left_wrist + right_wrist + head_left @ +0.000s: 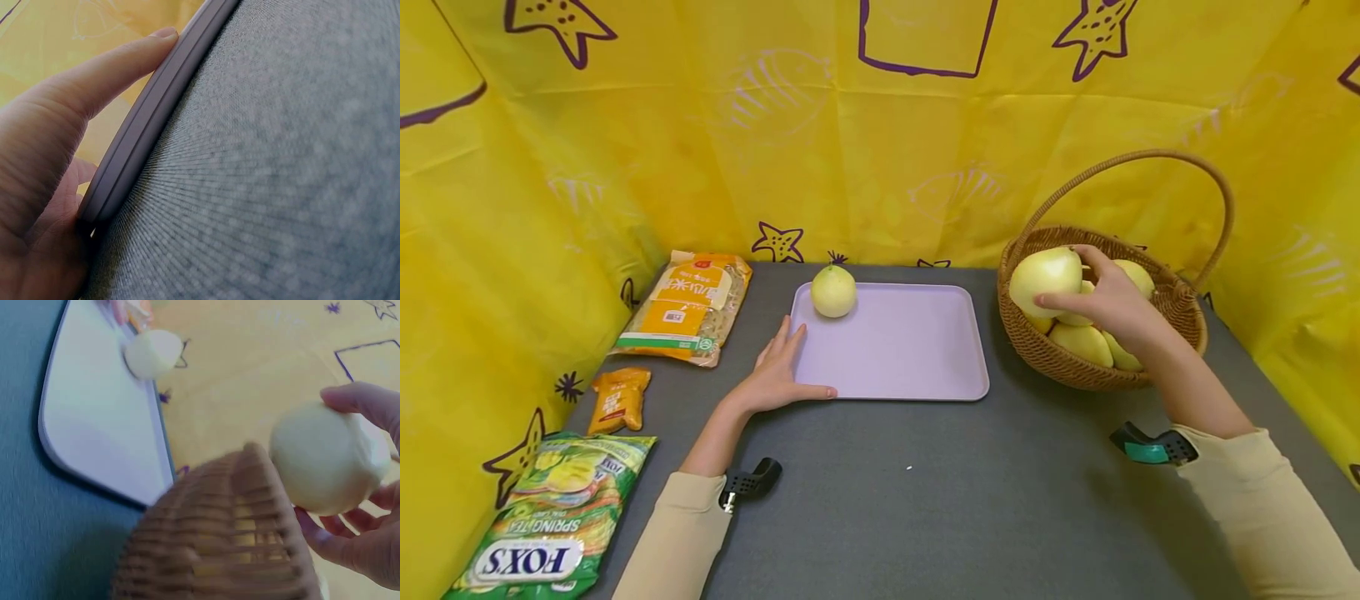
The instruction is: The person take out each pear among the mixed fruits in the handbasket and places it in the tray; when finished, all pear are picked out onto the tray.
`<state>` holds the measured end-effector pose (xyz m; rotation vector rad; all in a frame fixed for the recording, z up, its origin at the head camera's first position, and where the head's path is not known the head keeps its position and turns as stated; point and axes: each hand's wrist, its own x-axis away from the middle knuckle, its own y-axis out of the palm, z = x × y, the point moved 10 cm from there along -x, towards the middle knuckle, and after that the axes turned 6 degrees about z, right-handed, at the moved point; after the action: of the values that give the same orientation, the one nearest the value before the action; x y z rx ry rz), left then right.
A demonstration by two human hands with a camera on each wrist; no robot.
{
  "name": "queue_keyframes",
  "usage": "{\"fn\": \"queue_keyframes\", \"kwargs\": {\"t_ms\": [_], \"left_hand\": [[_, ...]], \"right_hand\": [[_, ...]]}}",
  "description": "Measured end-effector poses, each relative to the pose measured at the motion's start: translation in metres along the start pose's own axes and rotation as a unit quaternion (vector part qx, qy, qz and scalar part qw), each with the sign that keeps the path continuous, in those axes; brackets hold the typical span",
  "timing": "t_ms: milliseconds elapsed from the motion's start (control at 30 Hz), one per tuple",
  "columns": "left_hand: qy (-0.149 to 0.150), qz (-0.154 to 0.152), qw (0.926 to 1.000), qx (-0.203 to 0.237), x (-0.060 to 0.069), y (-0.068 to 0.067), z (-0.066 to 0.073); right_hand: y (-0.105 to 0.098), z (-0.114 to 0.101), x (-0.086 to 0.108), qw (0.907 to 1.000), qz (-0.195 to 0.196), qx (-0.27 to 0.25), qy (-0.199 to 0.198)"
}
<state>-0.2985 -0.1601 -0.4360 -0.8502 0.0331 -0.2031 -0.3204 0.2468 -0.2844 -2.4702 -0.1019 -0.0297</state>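
My right hand [1116,300] grips a pale yellow pear [1047,282] at the mouth of the wicker basket [1052,358]. In the right wrist view the thumb and fingers curl round that pear [328,459], just above the basket's rim. More pears [1081,343] lie in the basket beneath it. My left hand [778,377] rests at the near left corner of a lilac tray [898,342], fingers spread along its left side. Its thumb [125,69] touches the tray's rim in the left wrist view. One pear [833,292] sits in the tray's far left corner.
Left of the tray lie an orange and clear food bag [688,308], a small orange packet [619,402] and a green Fox's bag [553,517]. The basket's tall handle [1150,155] arches over its mouth. A yellow patterned cloth [880,167] hangs behind the grey table [925,500].
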Motion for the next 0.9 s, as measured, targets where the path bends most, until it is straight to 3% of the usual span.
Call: {"fn": "queue_keyframes", "kwargs": {"t_ms": [300,533,900], "left_hand": [[0.002,0.002,1.0000,0.003,-0.001,0.001,0.000],[0.005,0.004,1.0000,0.000,-0.001,0.000,0.000],[0.004,0.006,1.0000,0.000,-0.001,0.001,0.001]], "right_hand": [[0.017,-0.025,-0.006,0.9966,0.039,-0.064,-0.034],[0.024,-0.033,-0.007,0.9947,0.059,-0.076,-0.037],[0.057,-0.048,-0.014,0.9927,0.048,-0.079,-0.077]]}}
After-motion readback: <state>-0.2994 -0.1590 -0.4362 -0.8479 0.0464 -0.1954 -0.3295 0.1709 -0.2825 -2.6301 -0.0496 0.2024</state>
